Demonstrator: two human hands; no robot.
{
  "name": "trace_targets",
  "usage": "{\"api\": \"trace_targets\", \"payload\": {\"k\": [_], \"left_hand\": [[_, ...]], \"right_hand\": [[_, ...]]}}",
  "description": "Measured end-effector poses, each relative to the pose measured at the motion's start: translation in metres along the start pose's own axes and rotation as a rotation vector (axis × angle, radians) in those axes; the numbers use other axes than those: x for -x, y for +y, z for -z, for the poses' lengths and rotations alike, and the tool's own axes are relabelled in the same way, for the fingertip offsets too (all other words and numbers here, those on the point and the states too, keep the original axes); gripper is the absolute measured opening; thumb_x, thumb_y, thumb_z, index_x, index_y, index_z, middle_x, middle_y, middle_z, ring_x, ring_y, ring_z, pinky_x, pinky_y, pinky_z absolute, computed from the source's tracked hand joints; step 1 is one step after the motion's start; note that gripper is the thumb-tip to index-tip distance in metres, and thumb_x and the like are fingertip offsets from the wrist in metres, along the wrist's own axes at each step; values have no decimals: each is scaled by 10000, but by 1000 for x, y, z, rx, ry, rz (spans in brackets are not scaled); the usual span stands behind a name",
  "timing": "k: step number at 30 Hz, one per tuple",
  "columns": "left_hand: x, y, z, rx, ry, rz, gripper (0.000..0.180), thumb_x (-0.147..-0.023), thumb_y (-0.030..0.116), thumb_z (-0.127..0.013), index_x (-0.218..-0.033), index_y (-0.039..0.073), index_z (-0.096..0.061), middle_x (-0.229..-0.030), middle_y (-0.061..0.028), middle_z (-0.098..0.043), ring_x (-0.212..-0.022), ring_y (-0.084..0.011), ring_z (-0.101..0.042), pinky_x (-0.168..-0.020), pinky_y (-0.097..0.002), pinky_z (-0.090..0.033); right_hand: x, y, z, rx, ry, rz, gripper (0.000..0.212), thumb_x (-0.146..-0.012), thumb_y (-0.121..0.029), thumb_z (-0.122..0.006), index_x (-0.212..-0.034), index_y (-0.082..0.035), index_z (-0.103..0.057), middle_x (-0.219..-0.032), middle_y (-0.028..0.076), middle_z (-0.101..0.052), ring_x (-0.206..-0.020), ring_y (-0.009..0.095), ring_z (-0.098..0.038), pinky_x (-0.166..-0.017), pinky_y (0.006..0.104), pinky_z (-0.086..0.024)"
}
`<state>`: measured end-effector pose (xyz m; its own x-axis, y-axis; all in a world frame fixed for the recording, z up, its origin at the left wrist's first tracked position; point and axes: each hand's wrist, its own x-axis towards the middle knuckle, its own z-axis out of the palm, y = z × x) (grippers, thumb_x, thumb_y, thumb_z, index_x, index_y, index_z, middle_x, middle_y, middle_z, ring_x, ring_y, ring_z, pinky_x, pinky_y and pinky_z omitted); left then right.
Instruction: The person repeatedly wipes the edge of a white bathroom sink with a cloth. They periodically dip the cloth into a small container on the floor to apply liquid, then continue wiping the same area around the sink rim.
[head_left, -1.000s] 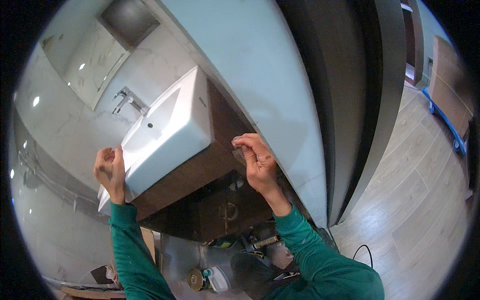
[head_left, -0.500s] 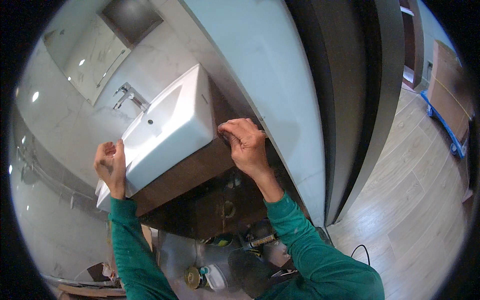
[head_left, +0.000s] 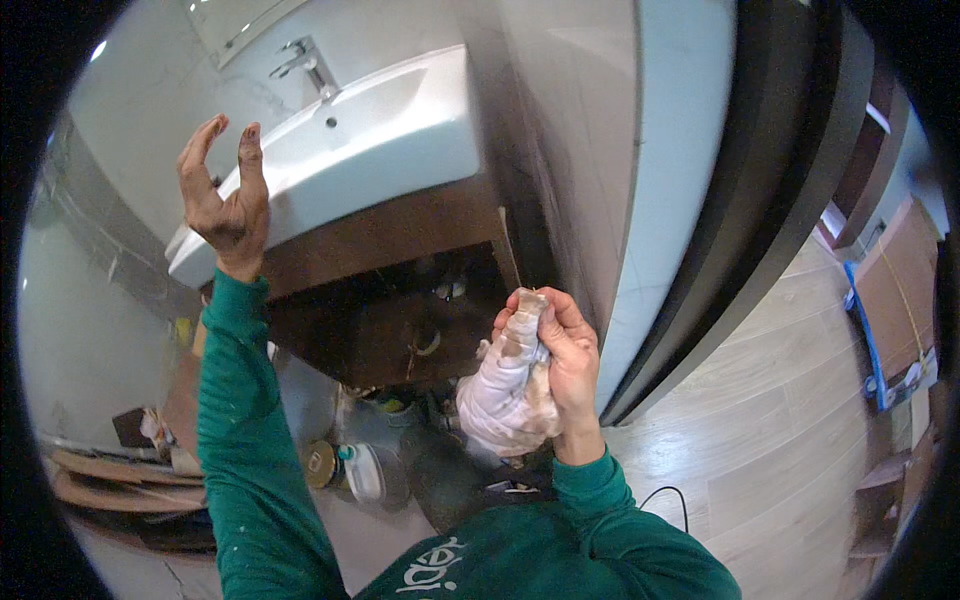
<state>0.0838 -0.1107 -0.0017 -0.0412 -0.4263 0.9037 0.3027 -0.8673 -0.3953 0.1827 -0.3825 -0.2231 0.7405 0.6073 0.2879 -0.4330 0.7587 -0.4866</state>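
Observation:
My right hand (head_left: 570, 345) is closed around a crumpled white rag (head_left: 505, 385) with brown stains, which hangs down in front of the cabinet. My left hand (head_left: 228, 205) is raised at the left end of the white washbasin (head_left: 400, 150), fingers and thumb spread, with dark smudges on the palm. Whether its far side touches the basin I cannot tell. Behind the bowl stands a chrome faucet (head_left: 310, 65). Below, the brown vanity cabinet (head_left: 370, 230) has a dark open front with pipework inside.
On the floor under the cabinet stand a white bottle with a teal cap (head_left: 362, 472) and a round tin (head_left: 320, 463). A pale wall edge (head_left: 665, 170) and dark door frame (head_left: 770, 190) rise at the right. Wooden boards (head_left: 125, 485) lie at lower left.
My right hand has left the basin's right side and come down and nearer, now with the rag in it. My left hand has risen and its fingers have spread. The view has shifted.

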Motion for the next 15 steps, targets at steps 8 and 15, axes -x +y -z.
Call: {"api": "trace_targets", "payload": {"k": [8,15], "left_hand": [[100,196,101,1284,-1102,1903,276,-901,221,-717,-980,-41,-689,-1019,-108,-697,-871,-171,-657,-760,-326,-534],[123,221,106,1410,-532,1928,284,-842,96,-776,-1060,-47,-662,-965,-122,-721,-839,-143,-689,-791,-289,-562]], "right_hand": [[1,14,0,-285,-118,-137,216,-1019,-187,-533,-1189,-76,-606,-1221,236,-632,-1043,331,-667,-854,460,-594],[27,-7,22,171,29,-296,344,-980,-162,-605,-1263,33,-594,-1166,123,-683,-1055,182,-656,-936,308,-513]]}}
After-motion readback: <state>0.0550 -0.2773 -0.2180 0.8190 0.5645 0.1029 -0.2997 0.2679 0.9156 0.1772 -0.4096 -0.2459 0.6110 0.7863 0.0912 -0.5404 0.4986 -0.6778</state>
